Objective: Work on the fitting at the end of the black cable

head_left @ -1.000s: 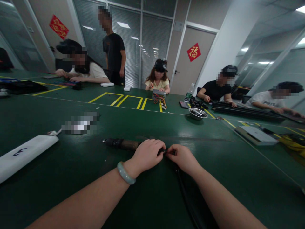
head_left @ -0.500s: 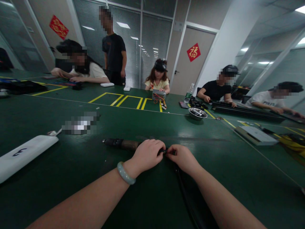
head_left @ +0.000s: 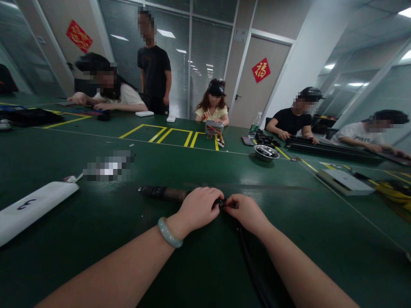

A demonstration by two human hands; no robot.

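Observation:
A dark, pen-shaped electric screwdriver point(head_left: 165, 193) lies on the green table with its metal tip pointing left. My left hand point(head_left: 201, 207), with a pale green bangle on the wrist, is closed over its rear end, which the palm mostly hides. Touching close by, my right hand point(head_left: 242, 210) is closed in a pinch at a small dark end piece between the two hands. From under the right fingers a black cable point(head_left: 245, 248) runs down toward the bottom edge. The exact joint between the fingertips is too small to tell.
At left lies a white power bank-like block point(head_left: 38, 209) marked 3, near a blurred-out flat object point(head_left: 109, 166). A metal bowl point(head_left: 266, 153) holds small parts. A white box point(head_left: 345, 182) sits at right. Several people work around the table; one person point(head_left: 154, 72) stands behind.
My hands stay almost in place, with only slight finger movement at the pinch. The standing person has shifted slightly to the right.

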